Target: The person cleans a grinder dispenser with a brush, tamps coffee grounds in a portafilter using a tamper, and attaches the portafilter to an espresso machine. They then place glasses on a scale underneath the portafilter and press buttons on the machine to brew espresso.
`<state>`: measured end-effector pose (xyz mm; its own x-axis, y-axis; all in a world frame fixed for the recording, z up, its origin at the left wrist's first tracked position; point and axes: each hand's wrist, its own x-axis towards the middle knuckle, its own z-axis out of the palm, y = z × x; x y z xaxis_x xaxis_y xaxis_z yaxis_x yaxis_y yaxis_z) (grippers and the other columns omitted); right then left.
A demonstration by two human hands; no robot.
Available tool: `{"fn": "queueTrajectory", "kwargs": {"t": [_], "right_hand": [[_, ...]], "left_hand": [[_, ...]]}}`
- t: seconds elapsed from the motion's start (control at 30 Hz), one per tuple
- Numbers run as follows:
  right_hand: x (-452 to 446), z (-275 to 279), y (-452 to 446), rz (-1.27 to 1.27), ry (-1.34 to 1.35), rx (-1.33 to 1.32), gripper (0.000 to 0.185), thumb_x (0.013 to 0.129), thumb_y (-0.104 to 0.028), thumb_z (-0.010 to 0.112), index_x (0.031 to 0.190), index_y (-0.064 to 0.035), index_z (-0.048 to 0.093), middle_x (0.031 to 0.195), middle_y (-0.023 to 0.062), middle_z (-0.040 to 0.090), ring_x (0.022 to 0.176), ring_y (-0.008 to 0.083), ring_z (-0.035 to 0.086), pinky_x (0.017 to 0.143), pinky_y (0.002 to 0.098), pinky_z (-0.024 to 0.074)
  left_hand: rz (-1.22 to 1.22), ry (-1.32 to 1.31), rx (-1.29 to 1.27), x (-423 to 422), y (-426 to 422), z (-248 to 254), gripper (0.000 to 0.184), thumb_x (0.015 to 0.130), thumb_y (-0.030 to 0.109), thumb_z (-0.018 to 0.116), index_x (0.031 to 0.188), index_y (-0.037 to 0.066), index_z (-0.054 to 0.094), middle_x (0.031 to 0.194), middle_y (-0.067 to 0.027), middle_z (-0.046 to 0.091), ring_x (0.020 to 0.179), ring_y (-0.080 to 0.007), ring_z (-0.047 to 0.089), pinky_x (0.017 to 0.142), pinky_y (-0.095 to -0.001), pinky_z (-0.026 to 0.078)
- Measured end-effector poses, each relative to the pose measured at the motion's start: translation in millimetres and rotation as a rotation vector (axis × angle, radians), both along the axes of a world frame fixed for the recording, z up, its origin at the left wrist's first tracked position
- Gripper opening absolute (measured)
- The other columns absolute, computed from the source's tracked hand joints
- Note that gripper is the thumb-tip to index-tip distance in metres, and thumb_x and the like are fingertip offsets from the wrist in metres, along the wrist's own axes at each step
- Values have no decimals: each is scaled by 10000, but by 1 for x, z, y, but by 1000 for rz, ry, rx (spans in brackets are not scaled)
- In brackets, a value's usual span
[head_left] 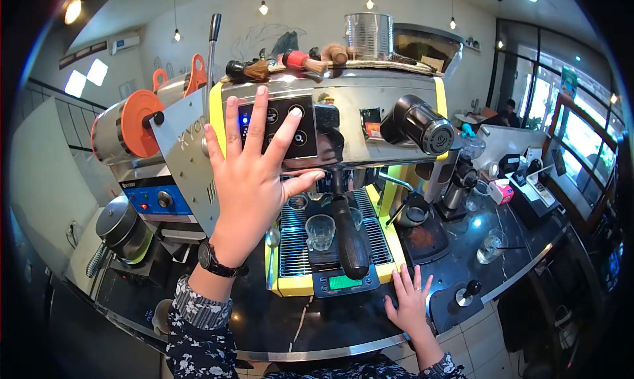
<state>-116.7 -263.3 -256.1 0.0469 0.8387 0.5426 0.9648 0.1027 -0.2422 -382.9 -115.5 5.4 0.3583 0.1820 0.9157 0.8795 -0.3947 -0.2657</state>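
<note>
My left hand (249, 167), with a watch on its wrist, is raised with fingers spread over the black touch panel (305, 101) of the espresso machine (343, 124). Its index fingertip lies at an upper right button; contact is hard to judge. Below, a portafilter (350, 237) is locked in, its dark handle pointing toward me. A small clear glass cup (319, 233) stands beneath it on a digital scale (344, 284) with a green display. Resting on the dark counter by the yellow front corner, my right hand (409, 298) lies open and holds nothing.
A spoon (271, 247) lies along the drip tray's left edge. Coffee grinders (135, 131) stand left. Brushes (302, 60) and a metal can (369, 35) sit on top of the machine. To the right are a tamper (466, 293), a glass (491, 245) and a tissue box (501, 191).
</note>
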Motion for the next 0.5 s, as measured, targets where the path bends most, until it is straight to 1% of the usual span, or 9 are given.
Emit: {"fn": "queueTrajectory", "kwargs": {"t": [0.5], "right_hand": [[0,0,0,5,-1,-1,642,780,-216,651,1387,-94,481,1475,155,409,1410,456,243,1079,710,60]], "left_hand": [[-1,1,5,0,0,1,823,714,647,661,1405,251,455,1569,-112,266,1434,-399,218,1083,-667,164]]}}
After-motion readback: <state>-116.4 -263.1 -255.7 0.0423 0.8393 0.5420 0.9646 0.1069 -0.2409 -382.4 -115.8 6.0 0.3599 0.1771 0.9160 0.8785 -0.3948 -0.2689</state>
